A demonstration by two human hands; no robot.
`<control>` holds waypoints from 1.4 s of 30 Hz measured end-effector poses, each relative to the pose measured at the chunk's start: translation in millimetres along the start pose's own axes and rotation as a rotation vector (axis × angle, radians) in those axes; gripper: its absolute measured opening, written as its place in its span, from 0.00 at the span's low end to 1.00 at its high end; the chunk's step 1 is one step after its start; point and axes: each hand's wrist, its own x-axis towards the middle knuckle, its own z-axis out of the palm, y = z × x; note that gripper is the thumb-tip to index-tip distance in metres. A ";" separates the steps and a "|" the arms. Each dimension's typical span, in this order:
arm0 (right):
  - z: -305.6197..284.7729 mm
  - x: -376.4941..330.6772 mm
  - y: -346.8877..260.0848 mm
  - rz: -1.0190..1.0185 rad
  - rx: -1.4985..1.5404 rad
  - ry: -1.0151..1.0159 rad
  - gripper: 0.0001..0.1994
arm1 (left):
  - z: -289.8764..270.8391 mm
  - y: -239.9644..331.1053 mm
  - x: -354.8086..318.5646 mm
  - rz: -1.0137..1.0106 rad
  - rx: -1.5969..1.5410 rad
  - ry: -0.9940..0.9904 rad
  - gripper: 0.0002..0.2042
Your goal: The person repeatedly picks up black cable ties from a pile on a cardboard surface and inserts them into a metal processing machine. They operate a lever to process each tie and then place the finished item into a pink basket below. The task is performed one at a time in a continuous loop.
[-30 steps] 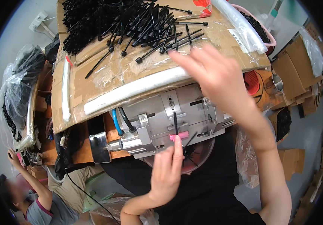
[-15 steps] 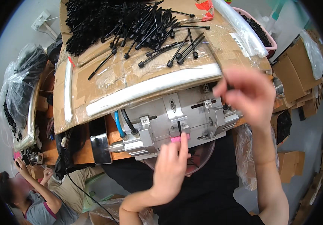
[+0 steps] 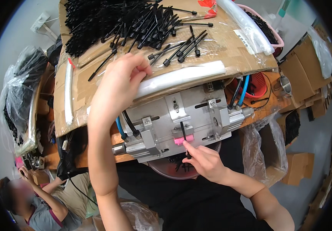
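Over the cardboard sheet [image 3: 92, 86], my left hand [image 3: 121, 77] has its fingers curled together in a pinch beside the heap of black knob-headed rods [image 3: 146, 29]. Anything between its fingertips is hidden. Lower down, my right hand [image 3: 206, 161] grips the lower end of a black knob-headed rod [image 3: 184, 131]. That rod crosses a pink block [image 3: 184, 139], and its upper end is at the metal fixture [image 3: 193, 109]. My right index finger points up to the pink block. Beneath this hand is a round bowl [image 3: 162, 171] with black pieces inside.
Blue and black hoses [image 3: 244, 90] run to the fixture's side cylinders. A red basket [image 3: 261, 85] and a metal cup [image 3: 284, 84] stand at the right. Behind them lie cardboard boxes [image 3: 304, 77]. A phone-like dark slab was at left. Another person [image 3: 54, 204] sits lower left.
My left hand has gone from the pink block up to the cardboard by the rods. My right hand has come down from the fixture's upper right to the rod at the pink block.
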 end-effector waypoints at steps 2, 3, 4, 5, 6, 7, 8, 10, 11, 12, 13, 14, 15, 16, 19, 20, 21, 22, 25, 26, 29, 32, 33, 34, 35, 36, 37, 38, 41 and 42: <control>-1.0 0.5 0.2 0.002 -0.023 -0.020 0.35 | -9.1 1.0 -8.1 -0.032 -0.035 -0.062 0.06; -2.2 -0.5 -1.3 0.007 -0.042 -0.028 0.34 | -13.1 1.6 -12.6 -0.040 -0.049 -0.079 0.06; -4.1 -0.4 -2.5 0.013 -0.060 -0.034 0.34 | -16.6 0.8 -15.3 -0.047 -0.065 -0.098 0.06; -9.9 3.4 -5.2 0.010 -0.090 -0.084 0.33 | -15.7 -5.7 -17.0 0.025 -0.088 -0.064 0.06; -18.7 9.5 -10.8 0.010 -0.119 -0.135 0.32 | -16.3 -7.2 -18.5 0.029 -0.098 -0.069 0.06; -26.8 17.7 -15.1 0.008 -0.144 -0.188 0.31 | -16.5 -9.0 -20.2 0.029 -0.107 -0.074 0.07; -34.4 30.2 -15.8 -0.076 -0.197 -0.148 0.30 | -16.2 -10.6 -21.1 0.030 -0.117 -0.079 0.07; -51.6 70.7 -10.2 -0.247 -0.299 -0.075 0.28 | -19.2 -12.1 -23.0 -0.029 -0.123 -0.122 0.09; -56.8 100.4 -5.5 -0.308 -0.389 0.000 0.24 | -23.4 -11.1 -25.2 -0.063 -0.119 -0.140 0.10; -60.0 134.5 -0.3 -0.362 -0.492 0.079 0.20 | -24.1 -11.0 -24.7 -0.061 -0.133 -0.140 0.10; -54.3 168.5 5.5 -0.328 -0.541 0.097 0.12 | -23.1 -14.0 -25.7 -0.070 -0.140 -0.141 0.10; -59.6 204.4 8.6 -0.273 -0.555 -0.004 0.08 | -22.5 -13.6 -23.6 -0.062 -0.154 -0.143 0.10; -63.1 236.2 18.1 -0.291 -0.568 -0.125 0.05 | -22.5 -12.3 -22.9 -0.042 -0.163 -0.130 0.10; -68.4 262.6 20.6 -0.237 -0.639 -0.382 0.07 | -20.3 -11.8 -21.3 -0.020 -0.176 -0.121 0.10; -75.1 286.1 13.6 -0.223 -0.454 -0.516 0.08 | -17.4 -10.6 -27.4 0.022 -0.152 -0.030 0.09; -80.2 286.9 13.0 -0.250 -0.385 -0.479 0.08 | -15.2 -8.0 -31.4 0.039 -0.135 0.008 0.08; -93.6 284.1 -0.2 -0.057 -0.233 -0.500 0.10 | -11.4 -0.8 -39.4 0.040 -0.090 0.088 0.08; -102.0 277.2 2.8 -0.129 -0.018 -0.379 0.11 | -4.7 6.7 -51.8 0.034 -0.044 0.165 0.09; -128.0 238.9 -3.3 -0.031 0.273 -0.108 0.12 | 40.6 46.2 -108.2 0.069 0.147 0.343 0.34; -137.7 222.3 -2.7 -0.008 0.325 -0.063 0.13 | 62.9 60.3 -124.9 0.060 0.216 0.320 0.36; -139.3 185.0 -12.3 0.057 0.491 -0.013 0.16 | 117.2 82.9 -168.0 -0.018 0.216 0.201 0.32; -143.9 153.4 -19.9 0.078 0.582 0.068 0.16 | 143.1 91.6 -169.0 -0.086 0.255 0.088 0.31; -145.4 142.4 -20.1 0.083 0.606 0.107 0.17 | 146.2 92.3 -166.3 -0.076 0.260 0.070 0.32; -145.6 133.9 -18.4 0.075 0.625 0.141 0.17 | 147.7 92.2 -163.3 -0.069 0.271 0.057 0.33; -145.5 125.4 -17.1 0.067 0.643 0.174 0.17 | 148.2 92.2 -160.6 -0.062 0.282 0.044 0.34; -140.5 116.3 -18.2 0.087 0.699 0.227 0.13 | 148.2 90.8 -159.7 -0.059 0.277 0.033 0.35; -131.6 107.5 -18.6 0.103 0.761 0.275 0.12 | 148.4 86.8 -161.5 -0.065 0.275 0.024 0.36; -119.4 99.1 -16.5 0.064 0.697 0.298 0.13 | 148.2 82.4 -163.5 -0.073 0.273 0.017 0.37; -104.6 67.8 -7.7 -0.124 0.151 0.153 0.17 | 136.8 86.6 -159.8 -0.081 0.221 -0.019 0.35; -91.1 52.4 -9.5 -0.131 0.065 0.106 0.18 | 127.3 87.1 -156.5 -0.066 0.203 0.010 0.34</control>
